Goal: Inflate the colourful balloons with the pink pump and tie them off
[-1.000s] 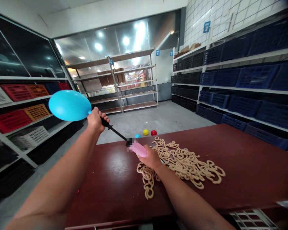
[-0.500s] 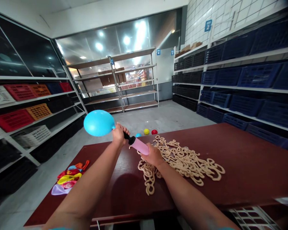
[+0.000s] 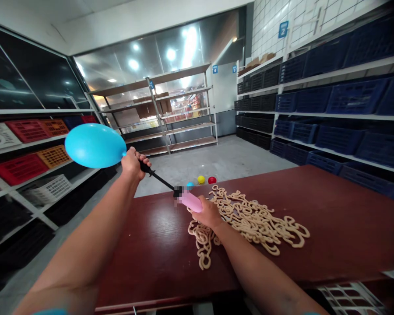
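Observation:
My left hand is closed round the black end of a hand pump, with the neck of an inflated blue balloon at its fingers. The balloon points out to the left. A thin black rod runs from that end to the pump's pink barrel, which my right hand grips above the table. Beneath and beside my right hand lies a tangled heap of beige, rope-like loops on the dark red table.
Beyond the table's far edge are a blue, a yellow and a red ball-like object. Shelves with blue crates stand right, shelves with red and orange crates left, and a metal rack behind.
My left hand has moved left and up with the balloon, drawing the black rod out of the pink barrel. The balloon looks larger. My left arm now hides the deflated balloons on the table.

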Available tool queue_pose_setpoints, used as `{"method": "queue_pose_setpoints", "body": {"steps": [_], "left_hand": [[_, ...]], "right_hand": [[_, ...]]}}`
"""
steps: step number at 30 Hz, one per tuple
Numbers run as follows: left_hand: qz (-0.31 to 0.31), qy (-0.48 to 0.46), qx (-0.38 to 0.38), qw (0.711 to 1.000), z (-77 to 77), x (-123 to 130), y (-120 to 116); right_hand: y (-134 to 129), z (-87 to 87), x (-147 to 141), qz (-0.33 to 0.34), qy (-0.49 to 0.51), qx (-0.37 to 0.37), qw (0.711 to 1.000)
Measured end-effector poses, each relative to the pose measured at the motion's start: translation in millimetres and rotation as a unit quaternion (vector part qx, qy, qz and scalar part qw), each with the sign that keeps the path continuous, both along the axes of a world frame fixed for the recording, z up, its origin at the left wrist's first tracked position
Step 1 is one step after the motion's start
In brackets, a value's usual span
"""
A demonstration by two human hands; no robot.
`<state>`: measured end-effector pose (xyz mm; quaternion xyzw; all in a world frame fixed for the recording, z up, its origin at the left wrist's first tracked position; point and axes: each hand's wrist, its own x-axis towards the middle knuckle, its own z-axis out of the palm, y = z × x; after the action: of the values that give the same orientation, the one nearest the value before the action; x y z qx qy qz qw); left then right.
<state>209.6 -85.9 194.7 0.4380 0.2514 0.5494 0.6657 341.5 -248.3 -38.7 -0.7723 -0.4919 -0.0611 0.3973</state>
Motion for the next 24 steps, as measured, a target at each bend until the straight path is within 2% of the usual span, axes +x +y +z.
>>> {"method": "queue_pose_setpoints", "body": {"steps": [3,8,11,13,15,18,21,24], "left_hand": [[-0.014,0.009,0.008,1.0,-17.9,16.9,-10.3],[-0.035,0.03,0.0,0.999,-61.3,48.3,-40.6],[-0.038,0.032,-0.008,0.999,-81.6,55.5,-53.3],[-0.036,0.022,-0.014,0.999,-88.2,52.5,-55.2],[-0.037,0.014,-0.025,0.999,-88.7,44.2,-51.9],[-0.032,0.002,-0.041,0.999,-78.7,26.2,-40.3],[-0.012,-0.008,-0.034,0.999,-56.3,6.5,-24.5],[0.001,-0.012,-0.019,1.0,-26.1,-10.6,-8.0]], "right_hand": [[-1.6,-0.8,0.8,-0.005,0.003,-0.016,1.0],[-2.5,-0.2,2.4,-0.012,0.013,-0.016,1.0],[-3.1,-0.2,3.0,-0.01,0.008,-0.02,1.0],[-3.8,0.2,2.4,-0.006,0.002,-0.018,1.0],[-4.6,0.8,1.0,-0.001,-0.002,-0.012,1.0],[-5.0,1.5,-0.7,0.007,-0.008,-0.006,1.0],[-4.3,1.9,-0.5,0.011,-0.011,-0.007,1.0],[-2.5,2.3,-0.2,0.016,-0.011,-0.003,1.0]]}}
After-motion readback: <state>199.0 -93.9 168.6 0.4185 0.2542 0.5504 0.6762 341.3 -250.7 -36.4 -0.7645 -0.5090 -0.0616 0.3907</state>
